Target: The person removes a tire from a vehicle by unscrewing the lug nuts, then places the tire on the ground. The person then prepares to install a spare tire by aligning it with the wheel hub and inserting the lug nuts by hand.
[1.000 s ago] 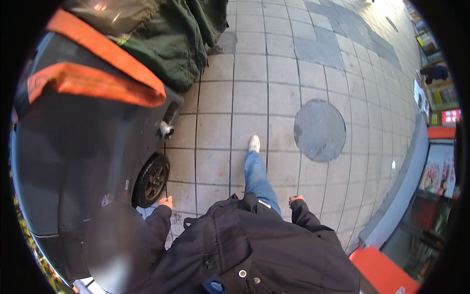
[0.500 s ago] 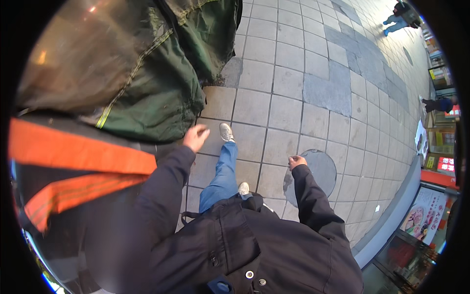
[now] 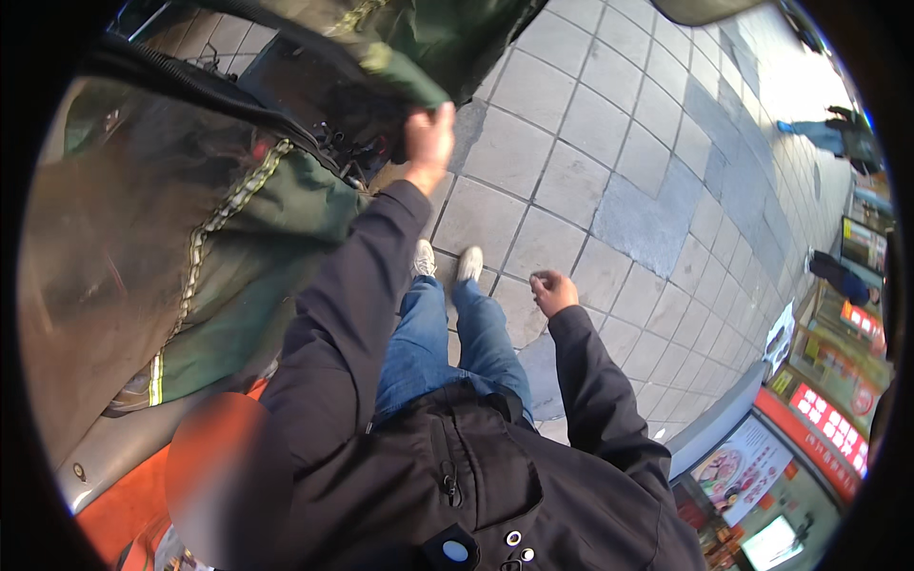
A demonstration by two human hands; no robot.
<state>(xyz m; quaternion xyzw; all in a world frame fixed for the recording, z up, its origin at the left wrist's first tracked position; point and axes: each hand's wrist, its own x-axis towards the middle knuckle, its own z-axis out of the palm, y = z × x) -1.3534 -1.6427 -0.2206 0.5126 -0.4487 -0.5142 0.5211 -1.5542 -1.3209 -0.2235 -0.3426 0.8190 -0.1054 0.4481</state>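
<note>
My left hand point(image 3: 428, 150) reaches forward and grips the edge of a dark green cloth flap point(image 3: 407, 78) with a yellow reflective strip. The flap is lifted aside, and beside it a gap shows a dark floor panel point(image 3: 305, 86) and small dark parts that I cannot name. A second green and brown-tinted clear cover panel point(image 3: 257, 224), with a zip and reflective trim, hangs left of my arm. My right hand point(image 3: 552, 291) is held low over the paving with its fingers curled; whether something small is in them is hidden.
Grey paving tiles point(image 3: 495, 143) stretch ahead and right. My white shoes point(image 3: 469, 264) stand side by side close to the cover. Shopfronts with lit red signs point(image 3: 826, 428) line the right side. Two people, one a walker point(image 3: 828, 138), are farther off. Orange cloth point(image 3: 129, 504) lies lower left.
My left hand has moved forward and taken hold of the flap, which has swung open to reveal the dark inside. I have stepped forward and turned left. My right hand stays curled.
</note>
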